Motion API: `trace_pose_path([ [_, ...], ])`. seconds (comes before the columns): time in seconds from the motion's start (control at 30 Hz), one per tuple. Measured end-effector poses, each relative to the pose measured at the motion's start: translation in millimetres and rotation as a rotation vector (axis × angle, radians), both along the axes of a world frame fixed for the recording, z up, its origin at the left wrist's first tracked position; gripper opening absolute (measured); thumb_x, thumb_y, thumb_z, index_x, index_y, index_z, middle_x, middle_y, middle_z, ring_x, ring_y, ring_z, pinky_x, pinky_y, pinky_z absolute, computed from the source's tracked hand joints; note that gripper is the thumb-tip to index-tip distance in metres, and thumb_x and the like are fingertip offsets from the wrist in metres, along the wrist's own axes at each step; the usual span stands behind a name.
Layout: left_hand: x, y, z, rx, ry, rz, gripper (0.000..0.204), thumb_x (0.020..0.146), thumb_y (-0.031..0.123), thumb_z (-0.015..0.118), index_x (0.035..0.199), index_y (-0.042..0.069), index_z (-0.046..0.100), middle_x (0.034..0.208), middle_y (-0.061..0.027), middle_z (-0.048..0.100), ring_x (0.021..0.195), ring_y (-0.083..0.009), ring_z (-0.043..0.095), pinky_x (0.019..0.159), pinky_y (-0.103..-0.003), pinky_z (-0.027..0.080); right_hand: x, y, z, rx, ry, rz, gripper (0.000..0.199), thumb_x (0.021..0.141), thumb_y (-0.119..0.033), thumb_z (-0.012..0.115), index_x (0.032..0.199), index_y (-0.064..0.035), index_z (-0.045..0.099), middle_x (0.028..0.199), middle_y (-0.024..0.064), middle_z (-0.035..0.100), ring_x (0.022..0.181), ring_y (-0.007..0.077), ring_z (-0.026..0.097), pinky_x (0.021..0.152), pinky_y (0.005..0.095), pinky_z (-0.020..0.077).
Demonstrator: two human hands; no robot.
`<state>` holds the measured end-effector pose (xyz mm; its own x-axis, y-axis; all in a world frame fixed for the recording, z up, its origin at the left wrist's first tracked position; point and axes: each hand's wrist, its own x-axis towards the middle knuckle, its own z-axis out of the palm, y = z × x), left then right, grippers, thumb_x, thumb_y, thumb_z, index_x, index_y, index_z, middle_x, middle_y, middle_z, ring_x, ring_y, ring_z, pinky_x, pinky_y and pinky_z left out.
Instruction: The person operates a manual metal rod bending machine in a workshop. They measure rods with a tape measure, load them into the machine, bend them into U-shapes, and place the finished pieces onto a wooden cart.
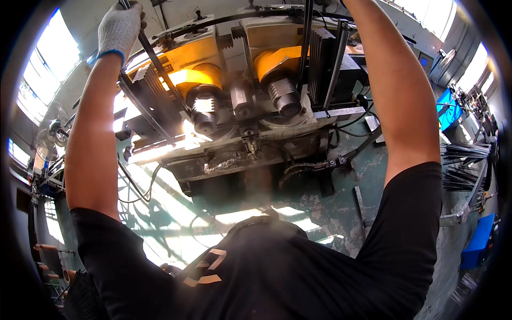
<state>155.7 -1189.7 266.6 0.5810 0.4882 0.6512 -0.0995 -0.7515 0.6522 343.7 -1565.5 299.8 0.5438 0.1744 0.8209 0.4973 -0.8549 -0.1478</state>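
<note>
Rocking a black short-sleeved tee (pixel 277 272) here, kinda loose, creased across the front and over toward the right sleeve (pixel 408 213). Got a tan print (pixel 207 280) on it too, chunky and blocky, partly angular, partly more of a curved bar, off to the left side. Same plain black on the left sleeve (pixel 112 245). Bare below that, on both the left forearm (pixel 88 144) and the right forearm (pixel 400 90). On the left hand (pixel 120 29), wearing a white knit glove (pixel 113 40) with a bright blue band (pixel 110 53) round the cuff. Can't make out much past the right forearm, just a sliver of blue (pixel 342 3) at the top edge.
</note>
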Motion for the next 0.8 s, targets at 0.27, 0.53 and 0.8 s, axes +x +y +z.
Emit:
trace_pose_path([
  [0.27, 3, 19, 9, 0.057, 0.088, 0.164, 0.035, 0.107, 0.031, 0.071, 0.125, 0.002, 0.075, 0.096, -0.0072, 0.080, 0.081, -0.0147, 0.078, 0.076, -0.029, 0.062, -13, 9, 6, -0.297, -0.048, -0.100, 0.045, 0.107, -0.037, 0.061, 0.105, 0.0036, 0.081, 0.105, 0.0305, 0.079, 0.102, 0.0437, 0.078, 0.090, 0.0507, 0.0613],
  [0.53, -26, -20, 12, 0.156, -0.057, 0.183, 0.028, 0.108, 0.027, 0.057, 0.110, 0.002, 0.069, 0.078, -0.0118, 0.068, 0.068, -0.0246, 0.067, 0.065, -0.043, 0.056, -4, 9, 2, -0.122, -0.009, 0.020, 0.041, 0.108, -0.036, 0.063, 0.105, 0.0016, 0.080, 0.098, 0.0263, 0.079, 0.092, 0.0402, 0.079, 0.083, 0.0482, 0.0633],
  [0.8, -150, -72, -36, 0.145, 0.070, 0.177, 0.031, 0.109, 0.029, 0.069, 0.120, 0.001, 0.076, 0.093, -0.0073, 0.078, 0.076, -0.0137, 0.076, 0.072, -0.030, 0.062, -122, -50, -48, 0.048, 0.146, 0.318, 0.037, 0.110, -0.030, 0.062, 0.104, 0.0045, 0.075, 0.086, 0.0245, 0.078, 0.079, 0.0376, 0.080, 0.071, 0.0452, 0.0654],
])
